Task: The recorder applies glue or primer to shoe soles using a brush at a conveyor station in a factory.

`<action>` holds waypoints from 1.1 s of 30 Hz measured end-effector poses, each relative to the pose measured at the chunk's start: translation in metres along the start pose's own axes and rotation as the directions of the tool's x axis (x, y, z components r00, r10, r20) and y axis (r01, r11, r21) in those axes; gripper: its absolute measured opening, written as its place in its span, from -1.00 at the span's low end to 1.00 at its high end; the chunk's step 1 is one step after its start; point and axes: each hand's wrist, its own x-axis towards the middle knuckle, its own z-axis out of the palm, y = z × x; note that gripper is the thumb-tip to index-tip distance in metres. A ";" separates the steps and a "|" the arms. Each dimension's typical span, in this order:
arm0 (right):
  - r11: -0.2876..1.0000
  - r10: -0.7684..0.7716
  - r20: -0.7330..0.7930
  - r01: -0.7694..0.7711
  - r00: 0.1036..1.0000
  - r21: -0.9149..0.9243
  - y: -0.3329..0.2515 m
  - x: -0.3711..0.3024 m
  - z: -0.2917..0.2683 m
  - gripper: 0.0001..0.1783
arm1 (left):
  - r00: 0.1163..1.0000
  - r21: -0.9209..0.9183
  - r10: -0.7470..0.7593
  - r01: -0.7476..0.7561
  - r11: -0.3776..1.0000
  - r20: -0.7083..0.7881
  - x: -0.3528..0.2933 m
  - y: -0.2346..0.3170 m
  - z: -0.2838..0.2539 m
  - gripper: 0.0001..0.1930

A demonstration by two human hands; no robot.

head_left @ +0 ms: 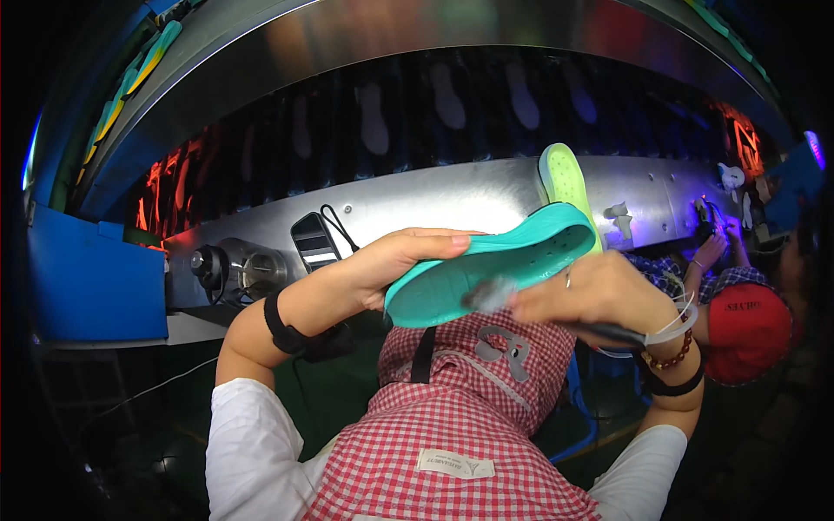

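Observation:
My left hand (408, 260) grips a teal shoe sole (434, 291) by its far edge near the left end, with the thumb on the rim. The sole is tilted so that its hollow inner face shows, with small holes toward the right end. My right hand (582, 291) is closed round a brush (612, 333), whose dark handle sticks out past the wrist. Its bristle end is blurred and lies over the sole's inner face. Behind the teal sole, a lime-green sole (566, 178) stands on the metal ledge, partly hidden.
A metal ledge (434, 191) runs along a dark conveyor (334, 130) bearing several soles. At left are a clear container (259, 269) with a black knob and a dark, striped, phone-like object (314, 241) with a strap. A co-worker in a red cap (747, 334) works at right.

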 end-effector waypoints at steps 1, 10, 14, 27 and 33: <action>0.999 0.021 -0.094 -0.024 0.995 -0.026 0.002 -0.003 -0.003 -0.69 | 1.000 0.021 0.008 -0.008 1.000 -0.010 -0.001 0.000 -0.002 -0.52; 0.794 0.239 -0.253 -0.039 0.938 0.606 0.012 -0.009 0.019 -0.70 | 0.993 -0.298 0.120 -0.118 0.947 -0.013 0.016 -0.016 -0.012 -0.51; 0.776 0.469 -0.428 -0.129 0.773 0.618 0.031 -0.001 0.021 -0.77 | 0.981 -0.451 0.189 -0.152 0.880 0.039 0.030 -0.031 -0.016 -0.51; 0.691 0.363 -0.739 0.368 0.568 0.622 0.021 -0.027 0.040 -0.74 | 0.620 -0.061 0.772 -0.784 0.618 -0.138 -0.031 0.051 0.001 -0.45; 0.632 0.487 -0.688 0.326 0.538 0.703 0.041 -0.023 0.051 -0.69 | 0.185 -0.432 0.925 -0.902 0.025 -0.332 -0.069 0.171 -0.023 -0.29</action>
